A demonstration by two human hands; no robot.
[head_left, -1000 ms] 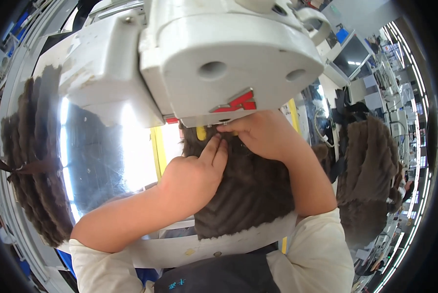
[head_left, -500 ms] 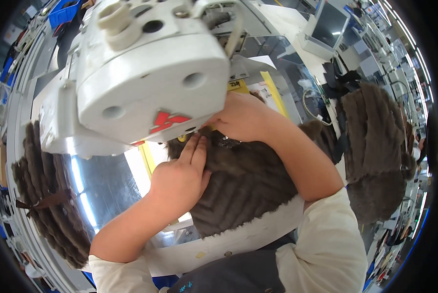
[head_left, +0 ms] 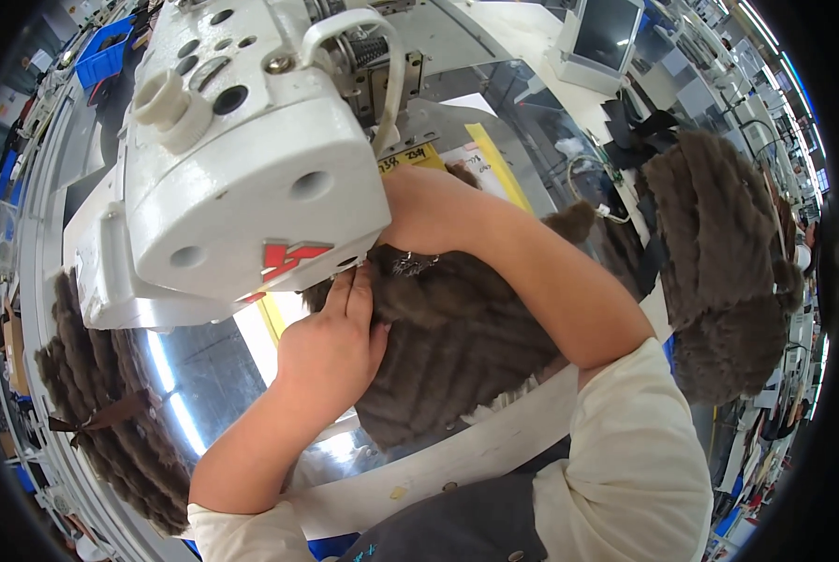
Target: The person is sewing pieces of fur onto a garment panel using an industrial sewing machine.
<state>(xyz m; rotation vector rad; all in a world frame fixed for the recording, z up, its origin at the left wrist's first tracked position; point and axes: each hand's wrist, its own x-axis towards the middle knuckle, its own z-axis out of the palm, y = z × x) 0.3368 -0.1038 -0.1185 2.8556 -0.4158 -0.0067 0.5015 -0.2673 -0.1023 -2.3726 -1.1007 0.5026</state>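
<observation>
A white sewing machine head (head_left: 251, 187) with a red emblem fills the upper left middle. Brown ribbed fur (head_left: 448, 356) lies beneath it on the glossy work surface (head_left: 181, 365). Stretched out on the fur, the fingers of my left hand (head_left: 331, 332) point up to the machine's lower edge, their tips near the needle area, which is mostly hidden. My right hand (head_left: 424, 211) curves in from the right to the machine head's side, just above the fur; its fingertips are hidden behind the head. A small metal part (head_left: 410, 263) shows under that hand, beside yellow strips (head_left: 494, 159).
Brown fur bundles lie at the left (head_left: 110, 412) and right (head_left: 714, 262). Black straps (head_left: 630, 131) and a white cable (head_left: 602, 201) lie at the back right, below a screen (head_left: 607, 33). A blue crate (head_left: 101, 51) stands at the far upper left.
The view has swung, so the machine appears further left and more of its top shows. My right hand has moved further in beside the head; my left fingers remain on the fur below it.
</observation>
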